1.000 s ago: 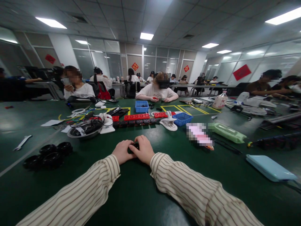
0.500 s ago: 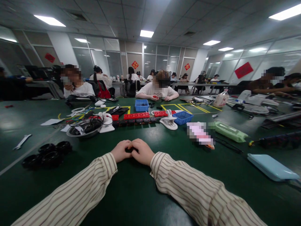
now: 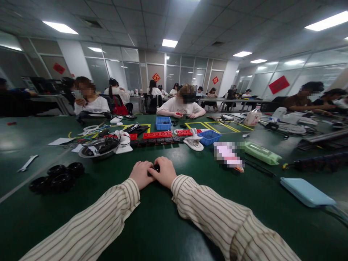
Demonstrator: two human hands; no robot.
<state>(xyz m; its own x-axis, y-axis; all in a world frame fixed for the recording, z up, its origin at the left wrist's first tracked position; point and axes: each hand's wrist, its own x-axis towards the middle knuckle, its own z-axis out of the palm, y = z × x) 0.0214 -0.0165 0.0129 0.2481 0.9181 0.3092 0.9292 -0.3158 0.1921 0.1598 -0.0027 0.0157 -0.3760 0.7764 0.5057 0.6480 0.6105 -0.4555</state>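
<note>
My left hand (image 3: 140,174) and my right hand (image 3: 165,171) meet over the green table in front of me. Between their curled fingers they hold a small black part (image 3: 156,168); most of it is covered, so its kind does not show. Beyond the hands lies a row of red sockets (image 3: 157,134) with dark socket pieces (image 3: 164,140) along its near side. Several glossy black rings or cups (image 3: 62,181) are grouped to the left of my left forearm.
A metal bowl of cables (image 3: 96,152) and a white clamp stand (image 3: 124,142) are at left, a wrench (image 3: 28,163) farther out. Blue bins (image 3: 163,124), a second white clamp (image 3: 194,140), a green pouch (image 3: 261,153) and a light-blue case (image 3: 307,191) also lie around. A person (image 3: 181,103) sits opposite.
My right hand has tilted up and its fingers have lifted, so more of the black part shows between the hands. The view has shifted slightly.
</note>
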